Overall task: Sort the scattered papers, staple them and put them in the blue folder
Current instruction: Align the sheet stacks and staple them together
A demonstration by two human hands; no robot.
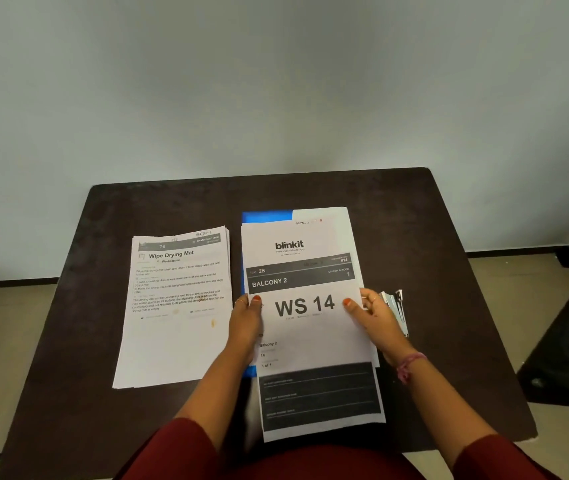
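Our left hand (245, 327) and right hand (375, 318) pinch the "WS 14" sheet (305, 337) (thumbs on top) over the blue folder (266, 216).

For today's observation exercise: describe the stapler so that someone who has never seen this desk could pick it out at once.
Start at the dark brown table and find the "WS 14" sheet held in both hands near its middle. Just past the right hand, at that sheet's right edge, lies the stapler. It is the only small, shiny metal thing there; everything beside it is flat paper or the blue folder.
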